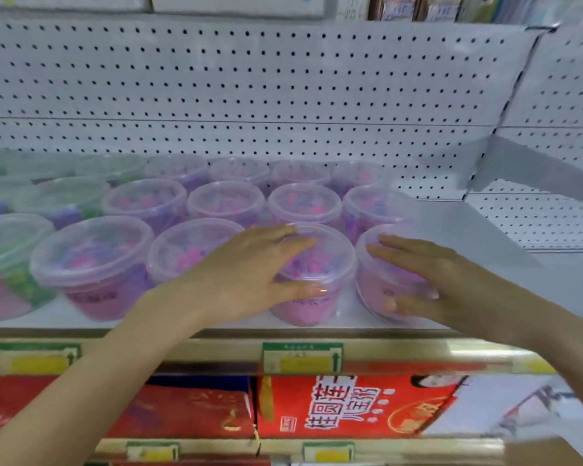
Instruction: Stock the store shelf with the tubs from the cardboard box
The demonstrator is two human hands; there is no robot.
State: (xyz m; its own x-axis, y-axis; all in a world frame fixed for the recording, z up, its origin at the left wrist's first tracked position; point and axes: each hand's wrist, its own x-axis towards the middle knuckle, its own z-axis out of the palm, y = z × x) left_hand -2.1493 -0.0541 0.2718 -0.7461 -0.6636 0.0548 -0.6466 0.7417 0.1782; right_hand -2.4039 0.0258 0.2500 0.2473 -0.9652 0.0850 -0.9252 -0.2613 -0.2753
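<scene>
Several clear-lidded tubs with pink and purple contents stand in rows on the white shelf (pixel 451 230). My left hand (pixel 249 274) lies over a front-row pink tub (pixel 320 264), fingers across the lid and thumb on its front wall. My right hand (pixel 431 274) wraps the rightmost front tub (pixel 381 280), fingers on its lid, thumb low on its side. Both tubs rest on the shelf, close side by side. The cardboard box is out of sight.
A white pegboard back wall (pixel 249 79) rises behind the tubs. Bare shelf lies to the right of the tubs. Green and yellow price tags (pixel 302 358) line the shelf edge. Red boxes (pixel 344 405) fill the shelf below.
</scene>
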